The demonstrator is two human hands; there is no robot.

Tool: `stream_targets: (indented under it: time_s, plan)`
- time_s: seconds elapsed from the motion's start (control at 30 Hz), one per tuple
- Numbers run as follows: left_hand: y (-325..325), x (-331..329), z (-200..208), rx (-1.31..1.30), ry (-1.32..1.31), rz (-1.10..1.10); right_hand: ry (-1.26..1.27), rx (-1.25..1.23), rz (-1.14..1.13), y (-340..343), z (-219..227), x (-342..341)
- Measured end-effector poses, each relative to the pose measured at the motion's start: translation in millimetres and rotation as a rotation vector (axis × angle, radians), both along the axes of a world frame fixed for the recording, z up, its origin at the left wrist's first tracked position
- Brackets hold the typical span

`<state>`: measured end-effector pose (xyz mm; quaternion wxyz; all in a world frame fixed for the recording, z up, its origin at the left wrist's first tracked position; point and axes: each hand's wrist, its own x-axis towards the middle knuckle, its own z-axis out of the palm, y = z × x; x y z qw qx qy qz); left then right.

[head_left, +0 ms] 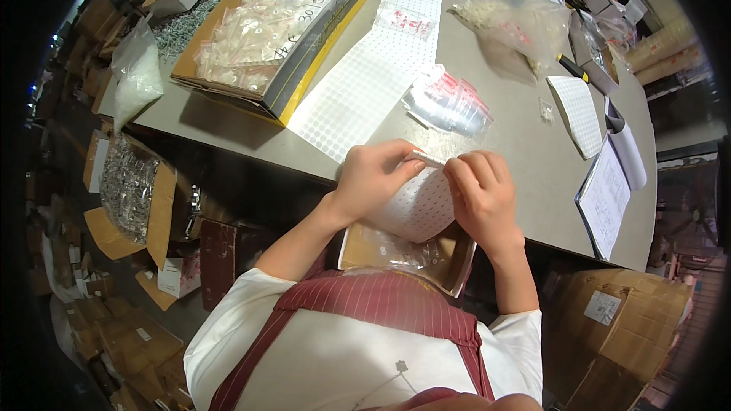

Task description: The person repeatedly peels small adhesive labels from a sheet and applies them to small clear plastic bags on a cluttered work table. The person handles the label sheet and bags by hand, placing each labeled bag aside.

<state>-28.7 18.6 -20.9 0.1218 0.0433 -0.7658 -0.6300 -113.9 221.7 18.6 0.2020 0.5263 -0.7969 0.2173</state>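
My left hand [373,181] and my right hand [481,192] are both closed on the top edge of a white sheet of small round stickers [421,209]. The sheet curls down between them, its upper edge folded over at the fingertips. Below it, against my body, is an open cardboard box [461,262] with clear plastic bags [400,253] inside. Just beyond my hands lies a stack of clear zip bags with red edges [451,104], beside a scatter of small whitish pieces [442,141]. A longer sticker sheet [354,95] lies flat to the left of the bags.
A large box of filled small bags [259,19] stands at the table's left. Loose screws [183,38] and a bag of white pieces [137,68] are beyond it. To the right are a big plastic bag [525,27], a black-and-yellow cutter [572,68] and an open notebook [607,190].
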Motion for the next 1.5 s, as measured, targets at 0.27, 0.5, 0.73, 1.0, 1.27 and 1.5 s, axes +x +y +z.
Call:
stream_targets:
  time_s: [0.27,0.5,0.73,1.0,1.27,1.5]
  plan:
    - [-7,0,-4,-0.003,-0.011,0.047,-0.462,-0.189,0.013,9,7,-42]
    - [-6,-3,-7,-0.080,0.020,0.056,-1.022,0.079,-0.210,28,-12,-133]
    - [-7,-1,-4,-0.088,0.032,0.060,-0.640,0.333,-0.518,21,3,-121]
    - [-7,-3,1,-0.049,0.029,0.019,-0.819,0.158,-0.254,17,6,-134]
    - [-10,-4,4,-0.001,-0.022,-0.041,-0.407,0.182,-0.220,1,-12,-124]
    - [-9,-5,6,0.025,-0.010,-0.011,-0.608,0.310,-0.581,38,3,-135]
